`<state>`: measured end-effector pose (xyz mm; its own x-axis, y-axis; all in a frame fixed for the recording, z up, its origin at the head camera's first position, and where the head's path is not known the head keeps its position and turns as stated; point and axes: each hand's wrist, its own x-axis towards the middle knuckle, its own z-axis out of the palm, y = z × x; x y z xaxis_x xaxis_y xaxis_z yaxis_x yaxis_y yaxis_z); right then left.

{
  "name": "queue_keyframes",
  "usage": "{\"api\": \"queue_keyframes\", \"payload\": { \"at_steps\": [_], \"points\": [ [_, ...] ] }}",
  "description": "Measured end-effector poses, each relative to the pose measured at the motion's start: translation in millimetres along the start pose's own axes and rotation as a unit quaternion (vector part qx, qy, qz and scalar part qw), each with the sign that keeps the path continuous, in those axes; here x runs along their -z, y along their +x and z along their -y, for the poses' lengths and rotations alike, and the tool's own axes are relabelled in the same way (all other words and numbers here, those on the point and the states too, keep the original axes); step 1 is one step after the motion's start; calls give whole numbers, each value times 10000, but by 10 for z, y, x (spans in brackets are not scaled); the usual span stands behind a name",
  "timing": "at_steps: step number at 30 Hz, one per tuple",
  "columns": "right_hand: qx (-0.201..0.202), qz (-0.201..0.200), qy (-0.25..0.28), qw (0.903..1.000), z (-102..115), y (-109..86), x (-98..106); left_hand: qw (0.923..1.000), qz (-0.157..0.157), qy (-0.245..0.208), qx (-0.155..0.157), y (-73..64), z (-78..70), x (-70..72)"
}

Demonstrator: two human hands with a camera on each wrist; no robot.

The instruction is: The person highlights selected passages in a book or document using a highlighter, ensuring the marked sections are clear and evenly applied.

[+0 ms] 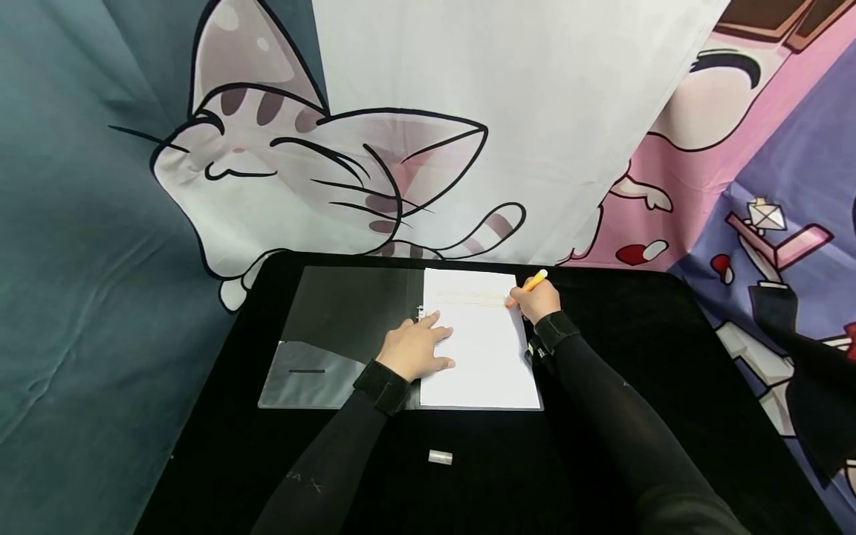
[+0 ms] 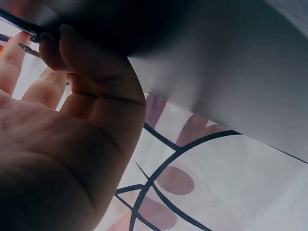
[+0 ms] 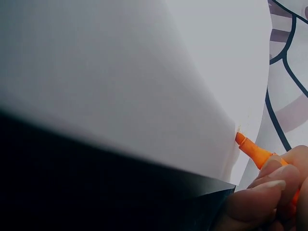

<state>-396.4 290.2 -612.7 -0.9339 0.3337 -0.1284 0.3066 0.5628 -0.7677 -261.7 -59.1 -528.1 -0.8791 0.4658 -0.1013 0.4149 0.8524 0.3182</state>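
An open grey folder (image 1: 354,297) lies on the black table, with white paper (image 1: 478,371) on its right half. Several faint yellow-orange lines cross the paper's upper part. My right hand (image 1: 540,301) pinches an orange highlighter (image 1: 535,280) near the sheet's upper right edge. In the right wrist view the highlighter's tip (image 3: 239,138) touches the paper close to its edge. My left hand (image 1: 413,349) rests on the paper's left side with fingers spread, beside the folder's spine. A metal clip (image 2: 29,49) shows near its fingers in the left wrist view.
A small silvery-white piece (image 1: 440,457) lies on the black table (image 1: 481,490) in front of the folder. The folder's left side has a translucent pocket (image 1: 307,379). Printed cloth (image 1: 568,111) with cartoon figures hangs behind and beside the table.
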Motion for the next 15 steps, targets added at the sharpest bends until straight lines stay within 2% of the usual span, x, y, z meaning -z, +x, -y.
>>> {"api": "queue_keyframes", "payload": {
  "at_steps": [10,12,15],
  "points": [
    [78,21,-81,9999,145,-107,38,10000,4,-18,16,-28,22,15],
    [-37,89,-30,9999,234,-193,87,10000,-2,9,10,-26,21,10],
    [-314,239,234,9989,477,-496,223,10000,6,35,-17,-29,9,-19]
  ]
}}
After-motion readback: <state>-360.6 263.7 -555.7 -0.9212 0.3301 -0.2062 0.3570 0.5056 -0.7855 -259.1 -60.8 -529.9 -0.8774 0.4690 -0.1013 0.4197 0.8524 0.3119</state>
